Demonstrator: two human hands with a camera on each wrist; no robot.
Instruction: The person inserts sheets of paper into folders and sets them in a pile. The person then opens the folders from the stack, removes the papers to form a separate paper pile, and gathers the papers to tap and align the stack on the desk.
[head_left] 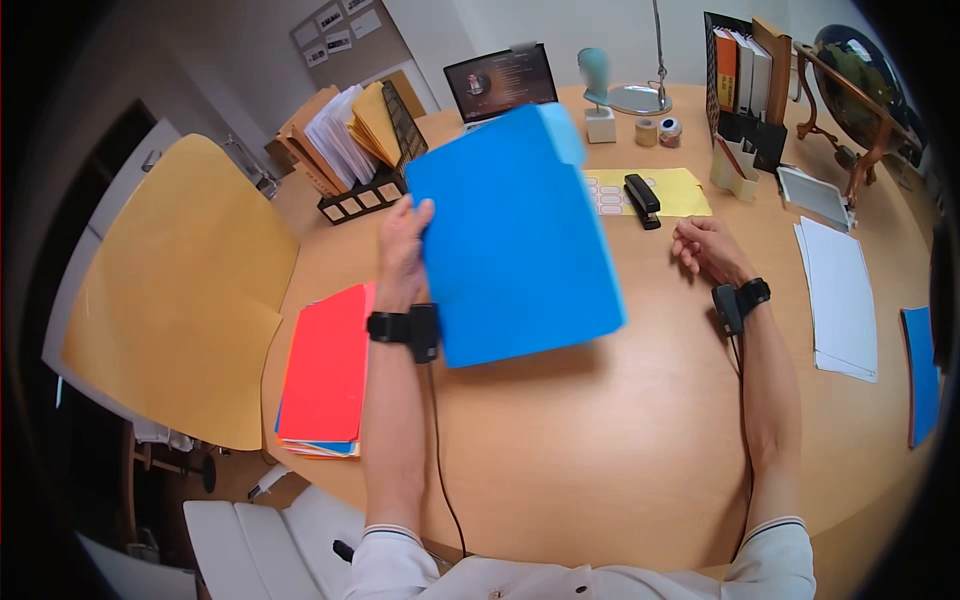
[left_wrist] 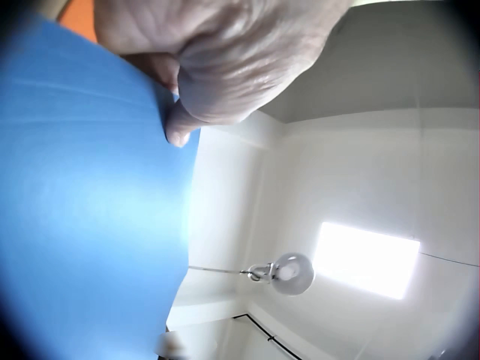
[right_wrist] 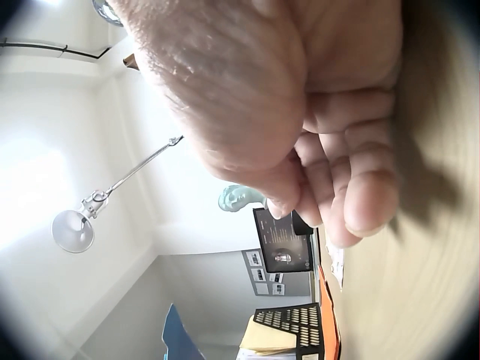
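A blue tabbed file folder (head_left: 515, 250) is held up over the desk, tilted, its lighter blue tab (head_left: 564, 135) at the upper right. My left hand (head_left: 402, 245) grips it by its left edge, the thumb on the front face. In the left wrist view the folder (left_wrist: 90, 195) fills the left side, with the rest of the fingers hidden behind it. Low over the desk at the right is my right hand (head_left: 708, 250), its fingers loosely curled around nothing. The black stapler (head_left: 642, 200) is the thing nearest to it, lying on a yellow sheet (head_left: 685, 190).
A stack of folders with a red one (head_left: 325, 370) on top lies left of my left forearm. Behind stand a file sorter (head_left: 365, 200), a laptop (head_left: 500, 85) and a lamp base (head_left: 640, 98). White papers (head_left: 838, 300), a blue item (head_left: 920, 375) and a globe (head_left: 860, 85) are at the right.
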